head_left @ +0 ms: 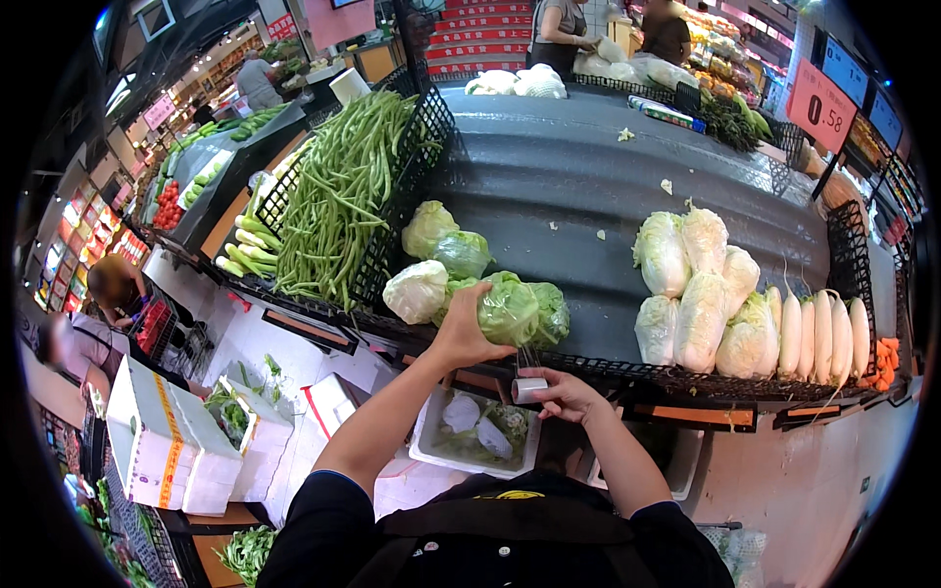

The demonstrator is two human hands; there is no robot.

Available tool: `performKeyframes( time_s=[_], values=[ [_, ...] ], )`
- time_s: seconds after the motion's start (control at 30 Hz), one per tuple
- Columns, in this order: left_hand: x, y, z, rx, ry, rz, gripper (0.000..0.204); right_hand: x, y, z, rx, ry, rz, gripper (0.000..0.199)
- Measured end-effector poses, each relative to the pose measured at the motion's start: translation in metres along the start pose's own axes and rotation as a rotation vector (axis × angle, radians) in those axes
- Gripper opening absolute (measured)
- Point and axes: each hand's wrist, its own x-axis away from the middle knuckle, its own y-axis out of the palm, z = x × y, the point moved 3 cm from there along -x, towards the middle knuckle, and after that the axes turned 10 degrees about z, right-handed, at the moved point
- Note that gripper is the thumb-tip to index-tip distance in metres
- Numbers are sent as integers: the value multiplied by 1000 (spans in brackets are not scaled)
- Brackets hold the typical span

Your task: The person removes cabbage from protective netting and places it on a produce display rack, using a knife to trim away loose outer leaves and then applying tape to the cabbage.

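Note:
My left hand (463, 331) is curled round a pale green lettuce head (508, 306) at the front edge of the dark display stand (578, 196). Just below it, my right hand (567, 394) grips a small roll of clear plastic film (529, 390). A shiny strip seems to run from the roll up to the lettuce. Beside my left hand lies a whitish head (414, 291), with a wrapped green head (463, 253) and a paler head (428, 229) behind it.
Left of the lettuces, green beans (343, 186) fill a black crate. Napa cabbages (702, 309), white radishes (821, 333) and carrots (885, 363) line the right. Below my hands stands a white bin (475, 461); foam boxes (181, 441) stand lower left. People (564, 39) are across the stand.

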Motion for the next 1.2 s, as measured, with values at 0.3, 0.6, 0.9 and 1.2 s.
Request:
performKeyframes(
  time_s=[0.3,0.6,0.9,1.2],
  values=[
    [43,-82,111,131,400,-184,101,0,52,-90,-548,-140,-317,64],
    [67,-90,35,129,-531,-27,108,81,155,-116,-79,2,-712,90],
    [119,-97,8,1605,-926,61,71,92,102,-47,503,249,-565,78],
    [171,-85,45,1715,-857,-206,78,89,144,-73,1676,-811,58,48]
  ],
)
